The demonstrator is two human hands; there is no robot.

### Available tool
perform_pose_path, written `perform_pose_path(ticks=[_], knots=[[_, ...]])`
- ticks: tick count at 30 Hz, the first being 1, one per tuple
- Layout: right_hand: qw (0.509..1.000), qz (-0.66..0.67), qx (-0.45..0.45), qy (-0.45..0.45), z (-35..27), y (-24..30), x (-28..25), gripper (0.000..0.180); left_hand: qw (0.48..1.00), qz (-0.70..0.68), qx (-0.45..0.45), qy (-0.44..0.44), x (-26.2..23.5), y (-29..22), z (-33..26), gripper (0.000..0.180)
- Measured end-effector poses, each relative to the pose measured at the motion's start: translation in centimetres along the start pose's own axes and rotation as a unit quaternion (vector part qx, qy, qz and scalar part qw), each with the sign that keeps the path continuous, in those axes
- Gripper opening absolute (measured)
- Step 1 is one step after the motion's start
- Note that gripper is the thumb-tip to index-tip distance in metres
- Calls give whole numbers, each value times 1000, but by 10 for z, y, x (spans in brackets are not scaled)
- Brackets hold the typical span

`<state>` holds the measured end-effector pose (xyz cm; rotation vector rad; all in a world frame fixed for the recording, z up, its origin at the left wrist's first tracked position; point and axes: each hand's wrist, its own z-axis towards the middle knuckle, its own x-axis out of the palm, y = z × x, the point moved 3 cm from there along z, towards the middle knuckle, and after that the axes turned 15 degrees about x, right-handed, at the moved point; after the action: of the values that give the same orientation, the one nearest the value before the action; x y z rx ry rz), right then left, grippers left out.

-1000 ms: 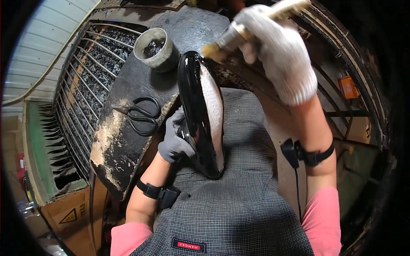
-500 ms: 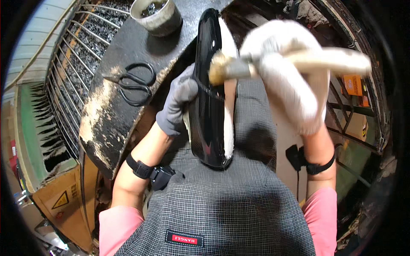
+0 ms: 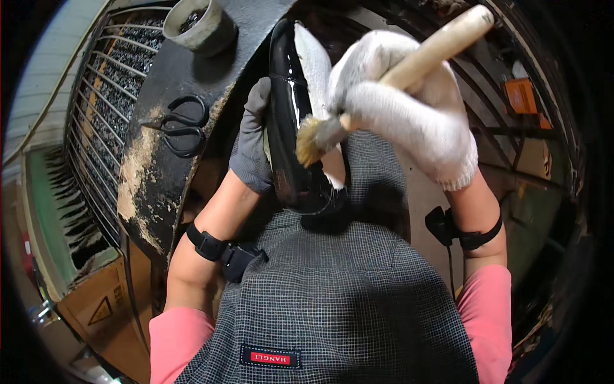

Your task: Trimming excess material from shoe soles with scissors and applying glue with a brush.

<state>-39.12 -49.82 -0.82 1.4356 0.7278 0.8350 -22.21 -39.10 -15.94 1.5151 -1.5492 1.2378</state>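
Observation:
A glossy black shoe (image 3: pixel 281 128) stands lengthwise above my lap, its pale underside turned to the right. My left hand (image 3: pixel 251 150), in a grey glove, grips it from the left side, with fingers partly hidden behind it. In a white knitted glove, my right hand (image 3: pixel 409 109) is closed round a wooden-handled brush (image 3: pixel 438 48). Its handle slants up to the right. The tan bristles lie against the shoe's lower half, near the border between the black upper and the pale underside.
To the left, a worn dark bench top (image 3: pixel 150 205) carries black-handled scissors (image 3: pixel 185 125) and a stained pot (image 3: pixel 208 32) with dark contents. A wire rack (image 3: pixel 89 121) stands beyond it. My checked apron (image 3: pixel 358 288) covers my lap. Metal racking (image 3: pixel 511 128) with an orange box stands at the right.
The brush has gone from level to slanting, and its bristles have moved down the shoe. The shoe has shifted left and up in the picture, and its near end is tilted.

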Motion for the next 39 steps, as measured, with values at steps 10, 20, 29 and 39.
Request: perform_pose_path(ticks=[10,20,29,39], knots=[[994,0,-101,33,-29,-18,-26,14,998,34,-47,30,22,29,5,74],[928,-89,53,-358,0,45,-134,12,995,-14,-95,7,36,32,28,77],[646,-568,-110,-498,-29,27,-320,56,763,644,7,44,76,65,240,88],[784,-390,-86,-475,-7,18,-310,45,222,940,223,128,79,44,339,47]])
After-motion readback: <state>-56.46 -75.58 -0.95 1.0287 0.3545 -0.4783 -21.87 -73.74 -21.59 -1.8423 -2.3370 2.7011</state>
